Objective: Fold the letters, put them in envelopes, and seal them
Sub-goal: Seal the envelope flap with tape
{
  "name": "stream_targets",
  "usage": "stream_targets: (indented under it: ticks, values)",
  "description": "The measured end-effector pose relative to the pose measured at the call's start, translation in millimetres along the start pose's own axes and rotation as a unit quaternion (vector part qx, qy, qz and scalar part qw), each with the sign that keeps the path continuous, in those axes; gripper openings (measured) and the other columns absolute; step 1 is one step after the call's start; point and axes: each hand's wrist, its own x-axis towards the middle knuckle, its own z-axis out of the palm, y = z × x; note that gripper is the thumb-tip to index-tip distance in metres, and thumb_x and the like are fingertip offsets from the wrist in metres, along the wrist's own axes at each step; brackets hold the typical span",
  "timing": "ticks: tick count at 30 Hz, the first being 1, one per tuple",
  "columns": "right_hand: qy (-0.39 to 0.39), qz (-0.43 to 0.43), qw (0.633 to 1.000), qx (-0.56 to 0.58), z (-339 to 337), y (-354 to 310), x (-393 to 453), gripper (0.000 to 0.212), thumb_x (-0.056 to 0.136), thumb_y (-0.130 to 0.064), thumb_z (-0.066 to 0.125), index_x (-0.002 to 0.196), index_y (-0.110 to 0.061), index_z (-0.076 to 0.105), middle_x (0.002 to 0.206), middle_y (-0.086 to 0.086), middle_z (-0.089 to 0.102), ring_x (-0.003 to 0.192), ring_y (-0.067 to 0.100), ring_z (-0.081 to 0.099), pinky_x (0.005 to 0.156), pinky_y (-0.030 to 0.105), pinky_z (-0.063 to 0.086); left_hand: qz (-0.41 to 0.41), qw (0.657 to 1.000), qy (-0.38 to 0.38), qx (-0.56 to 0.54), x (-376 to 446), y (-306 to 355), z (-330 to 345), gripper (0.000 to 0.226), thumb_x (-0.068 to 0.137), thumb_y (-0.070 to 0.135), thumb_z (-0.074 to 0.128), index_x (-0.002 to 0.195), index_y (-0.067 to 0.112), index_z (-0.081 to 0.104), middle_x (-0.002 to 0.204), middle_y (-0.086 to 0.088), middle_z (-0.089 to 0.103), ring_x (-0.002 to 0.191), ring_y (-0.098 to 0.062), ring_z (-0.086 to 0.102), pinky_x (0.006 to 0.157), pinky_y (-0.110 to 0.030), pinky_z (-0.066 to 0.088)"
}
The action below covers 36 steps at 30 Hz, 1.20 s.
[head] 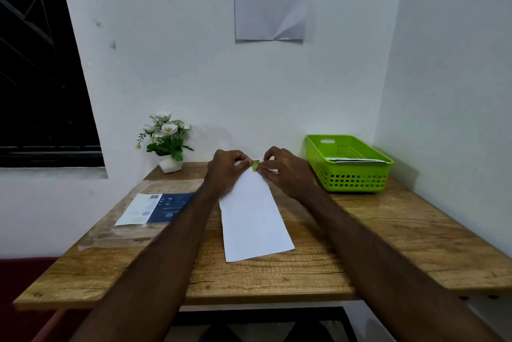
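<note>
Wooden plank desk [388, 233], long white paper envelope [255, 219] lying mid-desk, clear plastic packet with blue-white label [155, 208] at left edge, white-potted flowers [169, 145] back-left corner, green perforated plastic basket [349, 172] back-right corner

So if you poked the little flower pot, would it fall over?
Probably easily. The flower pot is small while its flowers rise tall and lean left, so it looks top-heavy. It seems light, so on the smooth wooden table a low push might slide it instead.
</note>
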Motion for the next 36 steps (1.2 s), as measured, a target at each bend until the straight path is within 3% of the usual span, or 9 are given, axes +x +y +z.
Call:
stream_targets:
  ticks: [9,16,19,21,23,25,28,30,36]
  values:
    - [0.001,-0.015,1.000,-0.007,-2,-4,0,0.026,0.096,-0.046,0.050,0.094,-0.036,0.075,0.102,-0.012,0.061,0.091,0.011,0.060,0.052,0.024,0.038,-0.002,1.000,-0.001,0.003,1,-2,1,0.019,0.088,0.046,0.068,0.082,0.029,0.077,0.080,0.015,0.074,0.081,-0.009,0.069,0.077,-0.041,0.057]
    - [-0.009,-0.015,1.000,-0.012,-1,-4,1,0.022,0.094,-0.043,0.056,0.091,-0.033,0.076,0.101,-0.011,0.062,0.091,0.014,0.062,0.052,0.029,0.047,0.000,1.000,-0.002,0.003,0,-1,0,0.018,0.088,0.046,0.069,0.079,0.032,0.075,0.080,0.016,0.073,0.079,-0.006,0.069,0.076,-0.038,0.056]
    - [0.005,0.072,0.996,0.051,-1,-7,1,0.016,0.090,-0.042,0.062,0.090,-0.034,0.077,0.095,-0.012,0.062,0.087,0.008,0.062,0.059,0.029,0.047,0.000,1.000,-0.003,-0.004,-1,0,-2,0.017,0.089,0.043,0.070,0.082,0.028,0.077,0.082,0.014,0.074,0.080,-0.007,0.069,0.077,-0.039,0.057]
    - [0.028,0.190,0.967,0.166,-2,-9,4,0.015,0.089,-0.042,0.065,0.089,-0.033,0.077,0.090,-0.013,0.065,0.080,0.004,0.063,0.065,0.030,0.051,0.002,1.000,-0.003,-0.006,-1,2,-2,0.019,0.090,0.043,0.070,0.085,0.026,0.078,0.083,0.013,0.075,0.080,-0.008,0.069,0.076,-0.040,0.058]
    - [0.059,0.315,0.900,0.294,-7,-13,8,0.022,0.090,-0.042,0.065,0.085,-0.024,0.077,0.085,-0.009,0.070,0.074,0.011,0.067,0.064,0.040,0.060,0.001,1.000,-0.002,-0.009,-2,4,-2,0.020,0.089,0.044,0.069,0.086,0.026,0.078,0.083,0.013,0.075,0.079,-0.008,0.070,0.076,-0.040,0.058]
    - [0.022,0.401,0.830,0.386,-12,-16,10,0.032,0.094,-0.043,0.065,0.089,-0.014,0.077,0.087,0.003,0.075,0.074,0.019,0.069,0.061,0.042,0.063,0.002,1.000,-0.006,-0.016,-2,6,-2,0.019,0.090,0.043,0.070,0.086,0.025,0.078,0.083,0.013,0.075,0.079,-0.009,0.070,0.077,-0.041,0.059]
    - [-0.060,0.442,0.764,0.467,-16,-21,7,0.037,0.095,-0.043,0.067,0.098,-0.008,0.078,0.094,0.013,0.077,0.076,0.020,0.071,0.062,0.035,0.060,0.008,1.000,-0.011,-0.020,-3,7,-2,0.018,0.090,0.041,0.070,0.087,0.025,0.078,0.083,0.014,0.075,0.078,-0.008,0.070,0.076,-0.042,0.059]
    - [-0.089,0.439,0.745,0.493,-14,-22,6,0.037,0.094,-0.043,0.068,0.101,-0.008,0.078,0.094,0.012,0.078,0.078,0.022,0.076,0.062,0.033,0.059,0.010,1.000,-0.011,-0.028,-3,8,-2,0.019,0.089,0.043,0.070,0.087,0.027,0.078,0.083,0.015,0.075,0.080,-0.007,0.070,0.076,-0.041,0.059]
    - [-0.110,0.418,0.747,0.505,-1,-25,5,0.039,0.091,-0.046,0.072,0.100,-0.009,0.079,0.097,0.008,0.079,0.084,0.018,0.076,0.065,0.031,0.061,0.020,0.998,-0.017,-0.051,-6,15,-3,0.016,0.093,0.035,0.071,0.091,0.023,0.081,0.085,0.012,0.077,0.080,-0.007,0.071,0.073,-0.030,0.056]
